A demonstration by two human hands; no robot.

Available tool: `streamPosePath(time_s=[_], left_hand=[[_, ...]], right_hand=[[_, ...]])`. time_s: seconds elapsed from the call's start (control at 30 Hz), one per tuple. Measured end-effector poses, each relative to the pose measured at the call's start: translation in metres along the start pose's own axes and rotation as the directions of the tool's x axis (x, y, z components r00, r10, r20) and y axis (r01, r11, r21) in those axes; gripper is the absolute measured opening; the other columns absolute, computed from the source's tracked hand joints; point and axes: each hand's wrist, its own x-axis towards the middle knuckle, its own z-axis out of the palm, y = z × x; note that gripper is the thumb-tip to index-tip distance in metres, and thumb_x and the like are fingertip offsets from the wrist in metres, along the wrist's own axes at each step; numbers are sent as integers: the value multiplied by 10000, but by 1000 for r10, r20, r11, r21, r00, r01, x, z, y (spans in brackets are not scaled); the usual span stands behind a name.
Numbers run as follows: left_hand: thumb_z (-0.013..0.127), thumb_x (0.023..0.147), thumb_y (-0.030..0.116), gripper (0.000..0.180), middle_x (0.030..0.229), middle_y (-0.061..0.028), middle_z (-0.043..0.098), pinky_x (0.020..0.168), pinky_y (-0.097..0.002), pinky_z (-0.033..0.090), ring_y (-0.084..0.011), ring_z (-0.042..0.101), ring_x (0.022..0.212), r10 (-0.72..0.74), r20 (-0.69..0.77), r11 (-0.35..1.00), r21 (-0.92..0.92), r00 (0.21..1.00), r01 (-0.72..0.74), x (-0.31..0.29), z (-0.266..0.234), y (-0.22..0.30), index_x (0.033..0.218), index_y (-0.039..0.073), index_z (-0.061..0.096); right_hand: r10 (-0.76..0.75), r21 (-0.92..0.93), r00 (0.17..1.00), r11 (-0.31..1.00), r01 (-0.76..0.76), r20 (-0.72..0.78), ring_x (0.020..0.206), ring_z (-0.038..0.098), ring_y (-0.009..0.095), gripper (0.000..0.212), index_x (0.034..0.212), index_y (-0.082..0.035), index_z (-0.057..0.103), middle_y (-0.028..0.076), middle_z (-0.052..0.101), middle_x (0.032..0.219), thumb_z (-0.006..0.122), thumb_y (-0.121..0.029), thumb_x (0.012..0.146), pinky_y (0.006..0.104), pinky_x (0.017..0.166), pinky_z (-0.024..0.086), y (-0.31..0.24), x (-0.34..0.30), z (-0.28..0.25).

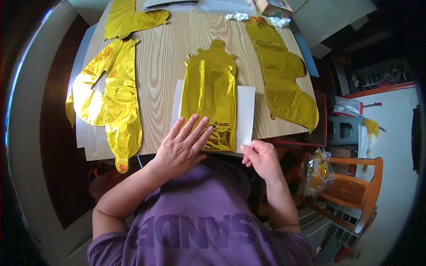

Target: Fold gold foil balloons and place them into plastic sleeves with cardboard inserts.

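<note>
A gold foil balloon (208, 91), folded into a flat long shape with small tabs at its far end, lies on a white sheet (246, 106) at the table's near edge. My left hand (177, 148) rests on the foil's near end, its fingers stretched out and a ring on one of them. Beside it, my right hand (265, 160) is closed in a pinch at the near right corner of the white sheet. Some of that hand's fingertips are hidden.
Flat gold foil balloons lie on the wooden table (159, 66): one at left (122, 95), one at far left (126, 20), one at right (282, 77). White crumpled bits (237, 17) and a small box (274, 7) sit at the back. A wooden chair (350, 186) stands at right.
</note>
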Motion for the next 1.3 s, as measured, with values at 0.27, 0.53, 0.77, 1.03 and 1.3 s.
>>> streamPosePath(time_s=[0.27,0.53,0.77,1.03,1.3], left_hand=[[660,875,230,620,1527,-165,421,1177,-538,290,-364,383,1429,162,-178,987,25,971,-160,4,-9,-2,1438,67,461],[663,794,176,318,1162,-96,637,949,-452,480,-266,604,1116,436,-302,900,140,848,-413,-12,-6,-9,1097,80,661],[677,751,201,241,1019,-41,627,827,-359,481,-203,613,995,361,-343,923,264,867,-280,-12,-9,1,968,98,659],[748,768,214,345,1139,-77,651,951,-459,457,-262,614,1107,157,-395,986,108,905,-124,-19,-4,-5,1082,97,671],[818,731,271,628,1298,-110,633,1105,-522,361,-326,565,1269,-170,-300,980,-151,938,130,-47,-12,-14,1275,59,587]], right_hand=[[10,12,998,1000,-11,57,547,591,73,281,762,-18,641,27,630,626,647,-199,976,238,505,480,-2,4,-6],[70,123,993,989,-82,99,552,602,81,269,787,-15,652,31,638,638,640,-206,976,238,509,488,2,3,-2],[70,246,991,964,-96,110,539,587,84,292,771,-24,637,38,631,632,635,-228,980,239,512,489,1,3,5],[0,60,999,998,2,-38,549,594,71,294,734,-24,624,32,642,623,646,-195,973,230,515,482,2,4,7],[52,138,995,988,-63,84,551,591,70,316,708,-26,622,42,649,631,660,-207,963,229,522,483,6,3,6]])
